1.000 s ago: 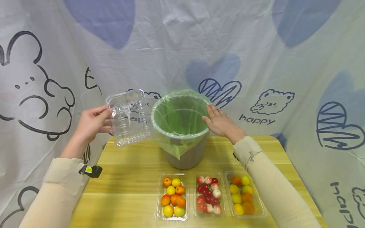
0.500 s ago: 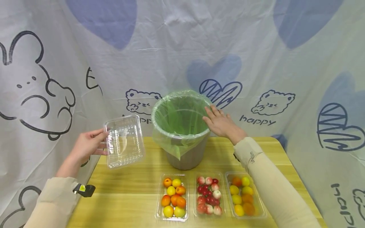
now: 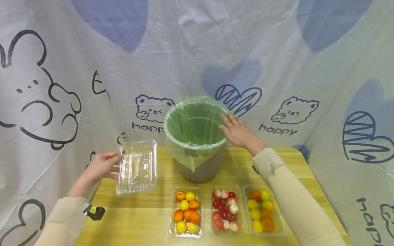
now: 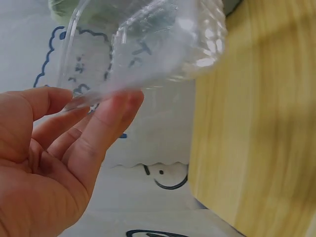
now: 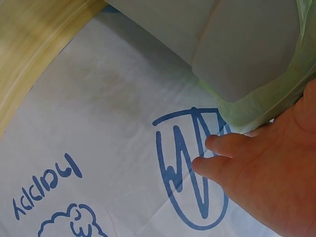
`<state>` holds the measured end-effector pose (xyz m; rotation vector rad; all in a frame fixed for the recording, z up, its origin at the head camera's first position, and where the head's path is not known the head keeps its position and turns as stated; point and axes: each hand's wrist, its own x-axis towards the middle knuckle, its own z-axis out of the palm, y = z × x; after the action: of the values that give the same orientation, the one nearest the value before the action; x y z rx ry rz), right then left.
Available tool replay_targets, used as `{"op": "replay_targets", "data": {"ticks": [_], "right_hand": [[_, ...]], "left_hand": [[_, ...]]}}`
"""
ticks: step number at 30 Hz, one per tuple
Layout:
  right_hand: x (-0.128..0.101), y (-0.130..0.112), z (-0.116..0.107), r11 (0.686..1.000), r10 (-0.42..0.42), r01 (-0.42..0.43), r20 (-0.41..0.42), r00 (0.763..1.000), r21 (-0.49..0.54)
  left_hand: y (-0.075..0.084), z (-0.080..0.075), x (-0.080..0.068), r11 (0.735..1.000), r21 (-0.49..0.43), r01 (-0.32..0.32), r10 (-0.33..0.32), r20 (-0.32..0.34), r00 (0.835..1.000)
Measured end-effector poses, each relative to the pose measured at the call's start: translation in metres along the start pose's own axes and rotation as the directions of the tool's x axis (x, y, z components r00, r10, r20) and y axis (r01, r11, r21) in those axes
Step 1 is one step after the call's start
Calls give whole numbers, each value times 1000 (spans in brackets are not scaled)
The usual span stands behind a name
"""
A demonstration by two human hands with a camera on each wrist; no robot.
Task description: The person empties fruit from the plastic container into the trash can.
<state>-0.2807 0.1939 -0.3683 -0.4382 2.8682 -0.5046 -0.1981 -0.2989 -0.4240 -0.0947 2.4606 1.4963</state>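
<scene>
In what looks like a carrying step, the left grip point(image 3: 104, 166) pinches the clear tray point(image 3: 137, 167), tilted above the table's point(image 3: 123, 218) far-left corner; the right grip point(image 3: 240, 133), uncurled, meets the bin point(image 3: 201, 172); setting down would need levelling.

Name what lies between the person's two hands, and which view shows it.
From left to right, the clear tray, then the bin; the head view shows both.

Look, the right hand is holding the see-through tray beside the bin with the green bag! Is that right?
Not quite: the left hand, not the right hand, holds the see-through tray beside the bin with the green bag. The head view shows it.
</scene>
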Motion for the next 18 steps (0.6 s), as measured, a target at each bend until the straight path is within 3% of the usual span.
{"op": "replay_targets", "data": {"ticks": [5, 18], "right_hand": [[-1, -2, -1, 1000, 5, -5, 11, 1000, 9], [-1, -2, -1, 1000, 11, -11, 2, 1000, 0]], "left_hand": [[-13, 9, 1, 999, 22, 41, -41, 5, 999], [-47, 23, 0, 996, 53, 66, -67, 19, 998]]}}
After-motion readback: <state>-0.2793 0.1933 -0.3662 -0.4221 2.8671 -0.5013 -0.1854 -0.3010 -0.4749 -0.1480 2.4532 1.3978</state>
